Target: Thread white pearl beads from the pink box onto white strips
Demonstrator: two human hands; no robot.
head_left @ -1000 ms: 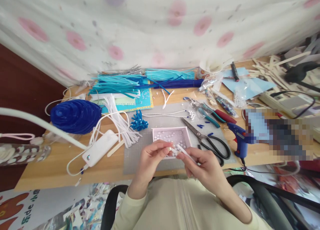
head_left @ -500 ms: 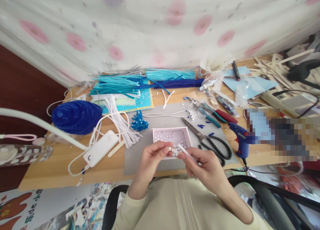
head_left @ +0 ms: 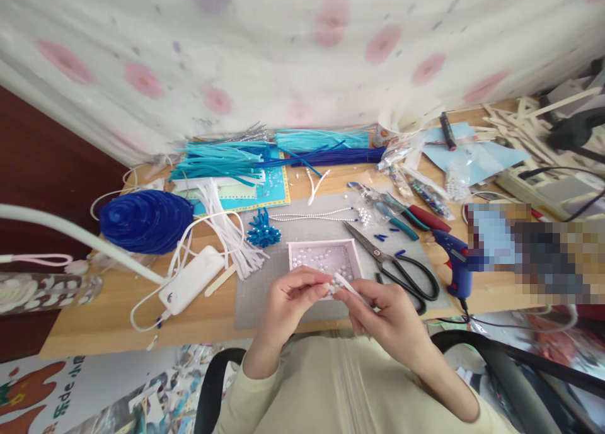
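Over the near edge of a small pale box [head_left: 321, 243] of pearl beads, my two hands nearly meet. My left hand [head_left: 295, 298] is closed in a pinch on a pearl bead, which its fingertips mostly cover. Between thumb and fingers my right hand [head_left: 380, 305] grips a white pipe cleaner [head_left: 347, 283], its end close to the left fingertips. Whether the bead sits on the pipe cleaner is hidden. A blue pipe-cleaner flower [head_left: 263, 228] lies left of the box, and black-handled scissors [head_left: 377, 254] lie to its right.
Pliers [head_left: 399, 218] and a blue glue gun [head_left: 457, 264] lie to the right. White pipe cleaners [head_left: 231, 239], a white power bank [head_left: 191, 279] and a dark blue cone-shaped piece [head_left: 145, 222] are left. Turquoise pipe cleaners [head_left: 217, 160] line the back.
My left fingertips have moved slightly right, towards the right hand, and now cover most of the bead that showed before. The right hand has barely moved.
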